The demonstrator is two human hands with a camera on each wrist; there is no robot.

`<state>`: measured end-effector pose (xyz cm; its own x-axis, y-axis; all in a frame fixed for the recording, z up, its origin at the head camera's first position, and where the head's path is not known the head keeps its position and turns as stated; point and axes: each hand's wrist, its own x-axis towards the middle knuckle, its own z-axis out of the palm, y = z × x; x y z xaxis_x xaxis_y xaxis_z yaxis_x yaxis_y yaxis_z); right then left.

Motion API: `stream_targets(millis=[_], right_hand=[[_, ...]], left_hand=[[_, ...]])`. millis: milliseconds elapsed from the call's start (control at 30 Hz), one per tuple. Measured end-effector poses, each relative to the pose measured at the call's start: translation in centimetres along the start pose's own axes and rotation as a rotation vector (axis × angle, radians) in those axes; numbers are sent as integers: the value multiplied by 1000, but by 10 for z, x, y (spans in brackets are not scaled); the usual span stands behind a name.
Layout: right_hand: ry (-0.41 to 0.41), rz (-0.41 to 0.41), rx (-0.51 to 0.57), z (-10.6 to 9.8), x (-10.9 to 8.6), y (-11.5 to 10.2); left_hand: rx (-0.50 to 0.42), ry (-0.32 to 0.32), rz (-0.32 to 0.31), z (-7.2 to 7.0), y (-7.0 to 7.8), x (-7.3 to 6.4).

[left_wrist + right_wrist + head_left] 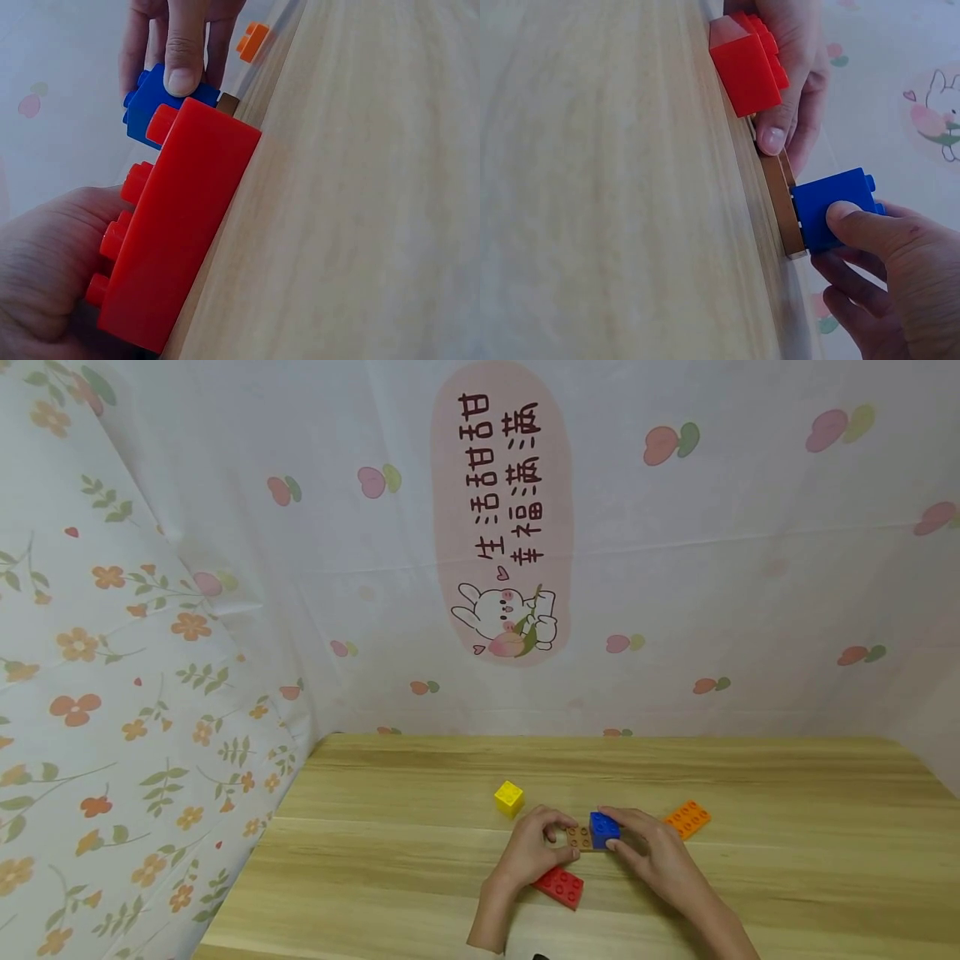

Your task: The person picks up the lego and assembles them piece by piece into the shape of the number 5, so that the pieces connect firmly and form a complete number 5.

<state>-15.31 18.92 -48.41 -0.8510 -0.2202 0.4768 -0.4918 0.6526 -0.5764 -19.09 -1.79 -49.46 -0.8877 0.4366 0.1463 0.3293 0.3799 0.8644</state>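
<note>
A flat brown building-block plate [578, 837] lies on the table, and my left hand [531, 850] grips its left end between thumb and fingers. On the plate's right end stands a blue block [605, 831] with studs on top. My right hand [658, 852] pinches that block from its sides, thumb nearest me. In the right wrist view, a narrow gap with light spots shows between the blue block [826, 199] and the plate [778, 199]; whether it is fully seated I cannot tell. A longer red block [561, 887] rests just in front of the left hand, partly hidden by it.
A small yellow block [509, 799] stands behind the left hand. Beyond the right hand lies a flat orange plate [688, 819] with studs up, partly covered by that hand. The wooden table [375, 860] meets a patterned cloth [360, 568] at the back and left.
</note>
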Motion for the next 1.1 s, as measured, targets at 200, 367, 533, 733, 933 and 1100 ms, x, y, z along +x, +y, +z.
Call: stream_targets(millis=[200, 367, 533, 733, 933, 1100], right_hand=[[-3, 1, -4, 0, 0, 0], [-7, -2, -3, 0, 0, 0], [-6, -11, -9, 0, 1, 0], [-7, -22, -20, -1, 1, 0], [-26, -10, -25, -1, 1, -1], [-29, -9, -29, 0, 1, -2]], left_hand=[[2, -4, 2, 0, -2, 1], [-1, -7, 6, 0, -3, 1], [-1, -7, 8, 0, -3, 1], [8, -4, 10, 0, -1, 1], [4, -3, 0, 1, -1, 1], [2, -1, -8, 0, -1, 0]])
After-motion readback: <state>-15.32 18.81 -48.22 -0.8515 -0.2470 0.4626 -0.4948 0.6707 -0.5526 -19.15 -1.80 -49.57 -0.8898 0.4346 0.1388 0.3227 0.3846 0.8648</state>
